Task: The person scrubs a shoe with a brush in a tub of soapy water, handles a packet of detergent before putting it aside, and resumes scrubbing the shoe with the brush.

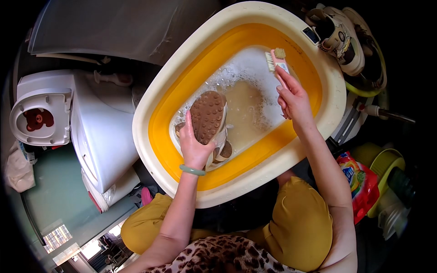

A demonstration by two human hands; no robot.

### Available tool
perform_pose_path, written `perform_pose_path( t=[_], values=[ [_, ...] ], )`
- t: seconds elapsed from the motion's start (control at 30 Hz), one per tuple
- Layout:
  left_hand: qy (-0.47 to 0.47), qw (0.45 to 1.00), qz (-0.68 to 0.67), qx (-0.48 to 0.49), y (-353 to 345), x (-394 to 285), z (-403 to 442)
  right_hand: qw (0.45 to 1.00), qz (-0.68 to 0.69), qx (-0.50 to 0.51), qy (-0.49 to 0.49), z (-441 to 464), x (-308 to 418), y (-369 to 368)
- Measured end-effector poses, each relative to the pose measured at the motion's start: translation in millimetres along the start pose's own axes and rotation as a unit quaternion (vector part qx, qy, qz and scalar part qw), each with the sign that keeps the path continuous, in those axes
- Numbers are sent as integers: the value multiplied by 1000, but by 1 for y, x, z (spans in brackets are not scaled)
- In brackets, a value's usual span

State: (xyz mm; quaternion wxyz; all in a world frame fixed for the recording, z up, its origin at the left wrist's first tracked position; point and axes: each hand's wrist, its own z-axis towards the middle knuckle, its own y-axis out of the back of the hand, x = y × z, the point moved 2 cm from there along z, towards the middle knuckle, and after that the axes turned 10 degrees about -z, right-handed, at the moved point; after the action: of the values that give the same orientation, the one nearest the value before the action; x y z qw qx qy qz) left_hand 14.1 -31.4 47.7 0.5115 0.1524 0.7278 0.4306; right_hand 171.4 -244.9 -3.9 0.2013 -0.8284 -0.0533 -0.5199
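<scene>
A yellow tub with a cream rim (147, 150) holds cloudy, sudsy water. At its left part, my left hand (195, 146) grips a shoe (207, 117) whose brown studded sole faces up; the fingers under it are partly hidden. A green bangle (192, 170) circles my left wrist. My right hand (293, 97) is closed round the pink handle of a brush (277, 61), above the right part of the tub. White bristles point left on the brush head, and a small yellowish tuft shows on its other side.
Beyond the tub's upper right edge are more shoes (341, 41). A red detergent bag (359, 184) and green basins (386, 164) stand at the right. On the left are a white toilet-like fixture (102, 123) and a small seat with a bear picture (58, 122).
</scene>
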Motion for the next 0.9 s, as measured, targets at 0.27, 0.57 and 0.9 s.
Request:
perform_pose_path(
  t=[0.27, 0.57, 0.9],
  values=[
    [-13, 1000, 12, -7, -6, 6, -1, 1000, -4, -1, -1, 0, -1, -1],
    [-12, 1000, 10, -7, -7, 8, -3, 1000, -4, 12, 0, -2, -2, -1],
    [14, 998, -53, -11, -6, 17, 4, 998, 41, 16, 50, 5, -20, 2]
  ],
)
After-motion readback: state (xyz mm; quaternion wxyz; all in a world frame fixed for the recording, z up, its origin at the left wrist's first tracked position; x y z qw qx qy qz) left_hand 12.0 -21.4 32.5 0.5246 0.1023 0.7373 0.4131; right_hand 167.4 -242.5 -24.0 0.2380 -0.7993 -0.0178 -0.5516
